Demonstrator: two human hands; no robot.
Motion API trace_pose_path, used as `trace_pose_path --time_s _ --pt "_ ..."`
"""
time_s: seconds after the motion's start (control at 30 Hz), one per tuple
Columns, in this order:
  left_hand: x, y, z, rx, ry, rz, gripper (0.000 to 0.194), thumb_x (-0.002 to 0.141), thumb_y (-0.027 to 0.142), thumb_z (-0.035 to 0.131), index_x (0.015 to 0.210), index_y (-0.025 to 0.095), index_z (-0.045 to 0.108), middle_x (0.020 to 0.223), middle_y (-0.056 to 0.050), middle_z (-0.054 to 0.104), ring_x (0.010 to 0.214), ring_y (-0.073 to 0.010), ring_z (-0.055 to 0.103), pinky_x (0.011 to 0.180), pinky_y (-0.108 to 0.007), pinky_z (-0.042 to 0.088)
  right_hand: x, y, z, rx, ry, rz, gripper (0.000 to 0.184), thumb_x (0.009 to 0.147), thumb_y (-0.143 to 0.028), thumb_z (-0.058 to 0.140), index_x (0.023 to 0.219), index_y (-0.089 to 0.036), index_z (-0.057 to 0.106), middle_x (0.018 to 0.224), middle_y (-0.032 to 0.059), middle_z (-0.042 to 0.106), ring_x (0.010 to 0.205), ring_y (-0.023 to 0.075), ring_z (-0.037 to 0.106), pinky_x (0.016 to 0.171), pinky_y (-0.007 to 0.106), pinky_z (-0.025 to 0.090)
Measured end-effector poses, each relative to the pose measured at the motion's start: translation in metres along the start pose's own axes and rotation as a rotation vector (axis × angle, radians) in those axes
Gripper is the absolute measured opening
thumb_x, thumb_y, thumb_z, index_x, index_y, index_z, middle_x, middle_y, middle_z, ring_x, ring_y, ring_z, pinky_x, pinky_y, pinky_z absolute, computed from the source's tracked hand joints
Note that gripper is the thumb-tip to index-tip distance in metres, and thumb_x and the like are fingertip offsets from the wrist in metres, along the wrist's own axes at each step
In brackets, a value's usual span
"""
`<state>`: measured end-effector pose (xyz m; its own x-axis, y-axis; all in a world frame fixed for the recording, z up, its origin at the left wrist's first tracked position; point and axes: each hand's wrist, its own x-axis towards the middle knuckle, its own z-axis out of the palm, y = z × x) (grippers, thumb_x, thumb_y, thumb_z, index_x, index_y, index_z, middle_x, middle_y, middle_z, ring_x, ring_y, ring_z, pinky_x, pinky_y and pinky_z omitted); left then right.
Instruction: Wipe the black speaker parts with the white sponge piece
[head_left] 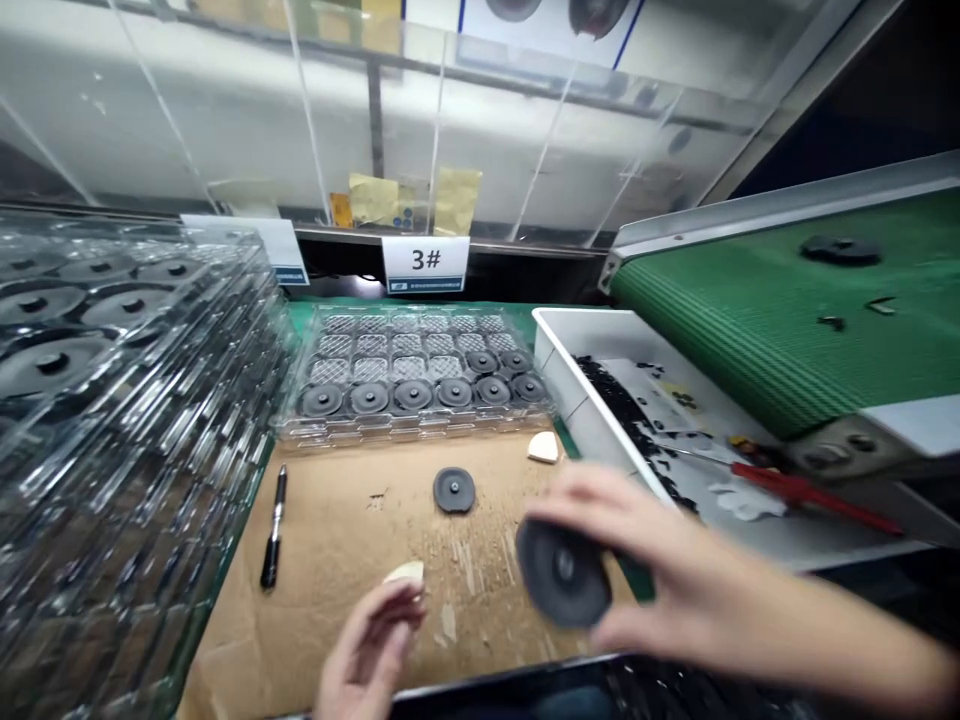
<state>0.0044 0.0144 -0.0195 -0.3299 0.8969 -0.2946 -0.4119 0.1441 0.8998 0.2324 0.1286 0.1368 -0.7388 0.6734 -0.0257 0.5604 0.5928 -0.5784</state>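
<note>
My right hand (637, 560) grips a round dark-grey disc (564, 572) with a small hub at its centre, thumb below and fingers over its upper edge. The disc is tilted above the cardboard and slightly blurred. My left hand (373, 645) is half curled at the front edge, with a gap between thumb and fingers and nothing visible in that gap. Just beyond its fingertips shows a cream-coloured piece (406, 573), partly hidden; contact is unclear. Another grey disc (454, 490) lies flat on the cardboard (322, 530). A cream wedge (543, 447) rests near the right side.
Behind the cardboard, a clear compartment tray (409, 368) holds several discs in its front rows. Tall stacked clear trays (150, 430) stand left, beside a pen (275, 530). To the right are a white bin (585, 400) with black bits, a red-handled screwdriver (810, 493) and a green conveyor (750, 330).
</note>
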Motion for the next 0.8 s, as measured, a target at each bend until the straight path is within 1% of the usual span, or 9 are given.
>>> trace_pose_path --time_s 0.07,0.13,0.23,0.33,0.43,0.53,0.63,0.7,0.8 --pt "-0.009 0.004 0.012 -0.188 -0.223 -0.049 0.051 0.054 0.044 0.078 0.102 0.028 0.068 0.116 -0.01 0.066 0.102 -0.0285 0.062 0.084 -0.033 0.051 -0.006 -0.011 0.058 0.279 -0.07 0.042 0.066 0.065 -0.033 0.078 0.125 -0.029 0.05 0.112 0.0075 0.058 0.105 0.0221 0.056 0.089 0.03 0.048" --pt "-0.014 0.004 0.017 -0.314 -0.403 -0.174 0.066 0.049 0.046 0.079 0.111 0.031 0.063 0.13 -0.01 0.055 0.115 -0.0321 0.053 0.089 -0.036 0.048 -0.01 -0.012 0.105 0.493 0.001 0.081 0.068 0.065 -0.035 0.077 0.127 -0.03 0.048 0.113 0.0068 0.057 0.106 0.0213 0.056 0.09 0.03 0.047" --pt "-0.013 -0.001 0.012 -0.365 -0.501 -0.366 0.069 0.044 0.042 0.083 0.109 0.031 0.064 0.136 -0.01 0.049 0.121 -0.0338 0.047 0.089 -0.037 0.047 -0.012 -0.009 0.155 0.68 0.136 0.138 0.064 0.069 -0.045 0.072 0.126 -0.032 0.048 0.117 0.0075 0.055 0.109 0.0229 0.054 0.088 0.031 0.047" --pt "-0.009 -0.002 0.001 -0.416 -0.421 -0.431 0.073 0.037 0.041 0.084 0.107 0.032 0.065 0.13 -0.011 0.055 0.113 -0.0333 0.054 0.087 -0.037 0.048 -0.008 -0.014 0.182 0.729 0.204 0.191 0.066 0.068 -0.054 0.068 0.127 -0.032 0.048 0.121 0.0086 0.053 0.109 0.0245 0.053 0.086 0.032 0.048" --pt "-0.009 0.004 -0.009 -0.522 -0.284 -0.457 0.063 0.046 0.04 0.082 0.107 0.031 0.065 0.126 -0.01 0.059 0.106 -0.0322 0.06 0.086 -0.037 0.05 0.003 -0.02 0.188 0.646 0.192 0.159 0.068 0.071 -0.055 0.065 0.131 -0.031 0.043 0.121 0.0087 0.053 0.111 0.0248 0.052 0.09 0.034 0.046" --pt "-0.01 0.013 -0.02 -0.627 -0.165 -0.438 0.048 0.057 0.038 0.077 0.103 0.027 0.068 0.123 -0.005 0.063 0.106 -0.0311 0.06 0.087 -0.034 0.052 0.021 -0.011 0.191 0.4 0.182 0.224 0.054 0.085 -0.044 0.053 0.135 -0.027 0.039 0.116 0.0097 0.053 0.096 0.0206 0.06 0.084 0.033 0.05" --pt "-0.009 0.018 -0.031 -0.691 -0.073 -0.394 0.046 0.059 0.037 0.076 0.103 0.025 0.068 0.114 -0.003 0.068 0.107 -0.0297 0.059 0.086 -0.03 0.053 0.037 0.006 0.208 0.19 0.222 0.326 0.043 0.087 -0.03 0.048 0.129 -0.022 0.045 0.115 0.0142 0.05 0.083 0.0228 0.063 0.073 0.04 0.054" --pt "-0.008 0.019 -0.038 -0.711 -0.038 -0.381 0.046 0.06 0.037 0.075 0.103 0.024 0.068 0.11 -0.003 0.07 0.108 -0.0296 0.059 0.087 -0.03 0.053 0.043 0.014 0.223 0.164 0.226 0.301 0.037 0.084 -0.025 0.048 0.121 -0.02 0.051 0.117 0.0158 0.048 0.093 0.0278 0.06 0.076 0.045 0.052" --pt "-0.007 0.021 -0.042 -0.706 -0.015 -0.352 0.048 0.058 0.035 0.076 0.104 0.024 0.067 0.109 -0.004 0.07 0.105 -0.0297 0.06 0.087 -0.03 0.053 0.044 0.013 0.236 0.165 0.207 0.185 0.031 0.086 -0.016 0.041 0.114 -0.02 0.053 0.107 0.0121 0.056 0.094 0.0233 0.059 0.077 0.037 0.052"
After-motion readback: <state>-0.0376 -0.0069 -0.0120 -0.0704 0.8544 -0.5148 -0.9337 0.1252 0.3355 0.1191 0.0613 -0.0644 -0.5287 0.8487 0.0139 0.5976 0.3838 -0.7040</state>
